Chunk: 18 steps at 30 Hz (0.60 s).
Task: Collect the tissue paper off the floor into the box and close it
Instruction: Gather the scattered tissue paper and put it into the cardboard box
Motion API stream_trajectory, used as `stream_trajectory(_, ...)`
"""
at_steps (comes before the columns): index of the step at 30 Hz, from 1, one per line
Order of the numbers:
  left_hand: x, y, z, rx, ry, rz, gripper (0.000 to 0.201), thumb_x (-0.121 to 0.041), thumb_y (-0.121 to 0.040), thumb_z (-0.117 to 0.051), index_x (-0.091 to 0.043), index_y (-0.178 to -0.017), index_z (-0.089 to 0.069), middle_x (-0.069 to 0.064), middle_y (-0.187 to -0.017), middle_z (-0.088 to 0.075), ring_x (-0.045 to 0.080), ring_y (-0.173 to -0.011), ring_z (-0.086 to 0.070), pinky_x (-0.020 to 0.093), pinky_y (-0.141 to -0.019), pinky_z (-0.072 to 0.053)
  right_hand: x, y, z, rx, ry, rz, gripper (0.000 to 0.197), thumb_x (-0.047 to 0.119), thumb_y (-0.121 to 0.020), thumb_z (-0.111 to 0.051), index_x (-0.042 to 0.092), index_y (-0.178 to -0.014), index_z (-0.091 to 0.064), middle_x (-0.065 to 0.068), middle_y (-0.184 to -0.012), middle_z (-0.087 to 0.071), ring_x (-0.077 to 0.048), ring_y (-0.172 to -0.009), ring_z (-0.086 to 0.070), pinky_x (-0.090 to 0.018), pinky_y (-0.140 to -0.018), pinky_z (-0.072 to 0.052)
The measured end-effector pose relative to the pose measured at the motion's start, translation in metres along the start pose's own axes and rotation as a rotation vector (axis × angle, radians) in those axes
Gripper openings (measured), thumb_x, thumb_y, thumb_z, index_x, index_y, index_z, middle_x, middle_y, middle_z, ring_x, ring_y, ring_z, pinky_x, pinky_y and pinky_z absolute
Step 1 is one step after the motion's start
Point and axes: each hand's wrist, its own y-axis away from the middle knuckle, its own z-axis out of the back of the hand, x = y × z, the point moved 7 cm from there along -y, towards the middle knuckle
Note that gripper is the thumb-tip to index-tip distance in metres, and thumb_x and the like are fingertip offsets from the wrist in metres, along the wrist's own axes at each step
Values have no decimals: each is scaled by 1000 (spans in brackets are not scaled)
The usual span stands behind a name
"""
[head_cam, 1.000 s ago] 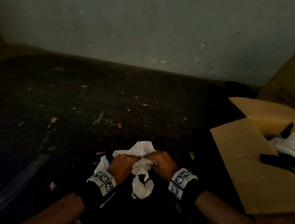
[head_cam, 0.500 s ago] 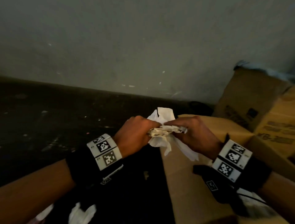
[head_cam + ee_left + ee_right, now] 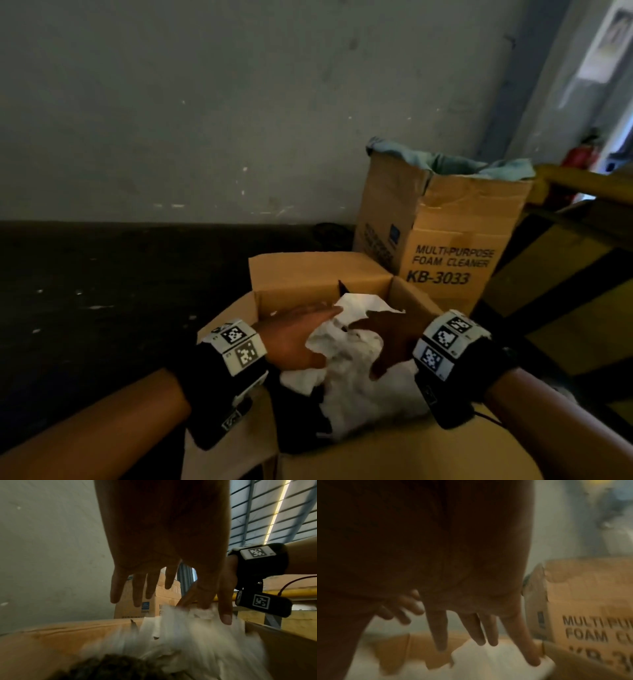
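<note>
An open cardboard box [image 3: 308, 294] sits low in the middle of the head view, with a heap of crumpled white tissue paper [image 3: 352, 380] inside it. Over the box, my left hand [image 3: 308, 325] is spread with straight fingers just above the tissue. My right hand [image 3: 380, 332] is beside it, fingers straight, resting on the top of the heap. In the left wrist view my left hand [image 3: 142, 591] hangs open over the blurred tissue [image 3: 180, 635]. The right wrist view shows my right hand [image 3: 471, 635] pointing down at the tissue [image 3: 488, 661]. Neither hand grips anything.
A taller cardboard box [image 3: 445, 246] marked "MULTI-PURPOSE FOAM CLEANER KB-3033" stands just behind, with a blue-green cloth [image 3: 445, 161] over its top. A yellow and black structure [image 3: 565, 274] lies to the right. A grey wall [image 3: 205, 102] backs the dark floor [image 3: 102, 291].
Both hands lifted the tissue bundle off the floor, carried it right over the box, and let it go; the fingers that pinched it are now straight.
</note>
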Motion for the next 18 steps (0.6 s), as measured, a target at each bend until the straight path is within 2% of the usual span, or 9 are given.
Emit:
stream_trajectory(1, 1, 3, 1, 0, -1, 3, 79, -36, -82, -67, -32, -144, -18, -5, -152, -27, 15, -136, -30, 36, -112, -28, 0, 1, 1, 23, -71, 19, 92, 40, -74, -76, 34, -147, -19, 4, -157, -17, -20, -145, -17, -40, -119, -16)
stream_trajectory(3, 0, 15, 10, -48, -1, -25, 75, -42, -83, -63, -36, -143, -19, -7, -151, -29, 13, -134, -33, 40, -110, -33, 10, -1, 12, 16, -246, 119, 88, 32, -75, -77, 28, -146, -23, 8, -151, -26, -18, -142, -24, -39, -118, -22)
stream_trajectory(4, 1, 25, 17, -82, -3, -25, 70, -43, -85, -61, -37, -142, -21, -8, -150, -32, 11, -132, -35, 38, -108, -35, 21, -2, 21, -8, -265, 176, 86, 33, -75, -76, 27, -145, -26, 10, -147, -31, -17, -140, -28, -40, -116, -26)
stream_trajectory(6, 3, 51, 34, -153, -1, -45, 57, -41, -88, -58, -44, -137, -28, -15, -142, -39, 5, -126, -40, 29, -103, -39, 43, -6, 41, -115, -213, 241, 76, 34, -77, -74, 23, -142, -35, 3, -146, -39, -21, -135, -37, -37, -111, -33)
stream_trajectory(8, 15, 78, 51, -212, -15, -1, 54, -39, -89, -57, -45, -135, -29, -16, -136, -43, 3, -121, -44, 21, -96, -39, 77, -5, 60, -224, -188, 332, 63, 24, -82, -71, 17, -137, -43, -5, -142, -47, -23, -129, -45, -31, -104, -35)
stream_trajectory(12, 83, 160, 73, -264, -77, 205, 58, -50, -87, -52, -34, -139, -31, -11, -134, -46, 4, -115, -49, 27, -96, -43, 182, -3, 77, -278, -189, 499, 52, 24, -86, -65, 19, -134, -46, -5, -134, -54, -19, -119, -51, -29, -98, -39)
stream_trajectory(14, 123, 211, 79, -298, -92, 296, 63, -60, -82, -48, -32, -137, -37, -7, -129, -53, 4, -105, -55, 31, -92, -49, 244, -11, 73, -212, -181, 574, 45, 23, -87, -63, 22, -130, -51, -2, -124, -58, -17, -111, -55, -34, -99, -44)
stream_trajectory(16, 166, 266, 79, -316, -104, 396, 58, -57, -83, -50, -31, -134, -41, -5, -123, -59, 3, -94, -59, 30, -86, -52, 312, -21, 62, -131, -156, 661, 39, 24, -87, -63, 23, -125, -54, 0, -115, -59, -15, -105, -58, -37, -96, -48)
stream_trajectory(18, 207, 316, 70, -304, -105, 491, 55, -57, -83, -49, -32, -132, -44, -5, -122, -61, 4, -94, -61, 32, -87, -52, 370, -29, 49, -102, -120, 749, 36, 24, -86, -63, 23, -122, -57, 2, -109, -60, -14, -101, -59, -37, -93, -49)
